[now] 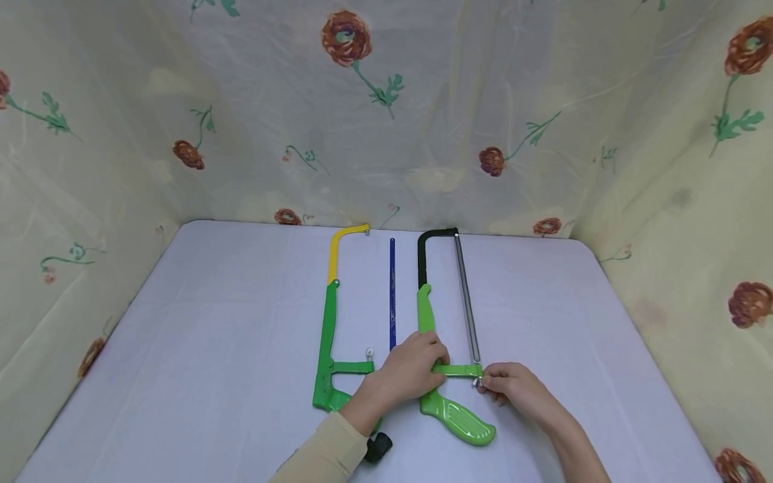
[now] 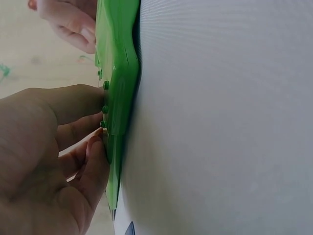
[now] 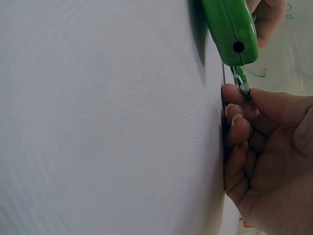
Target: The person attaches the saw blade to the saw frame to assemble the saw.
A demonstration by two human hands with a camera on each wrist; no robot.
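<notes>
A light green hacksaw [image 1: 426, 312] with a black front arm lies flat on the table. Its grey blade [image 1: 466, 295] spans between the two arms. My left hand [image 1: 413, 365] grips the frame where the lower arm meets the handle. In the left wrist view, thumb and fingers of that hand [image 2: 54, 142] hold the frame's edge. At the lower arm's outer end, my right hand [image 1: 521, 390] pinches a small metal wing nut [image 1: 477, 382]. The right wrist view shows the wing nut [image 3: 244, 88] between thumb and index finger, below the handle's end [image 3: 232, 36].
Left of my left hand lies a second hacksaw frame [image 1: 328, 322], dark green and yellow, with a black handle end [image 1: 378, 447]; my forearm covers part of it. A loose blue blade [image 1: 392, 288] lies between the frames. Flowered cloth [image 1: 423, 134] hangs around the white table [image 1: 229, 335].
</notes>
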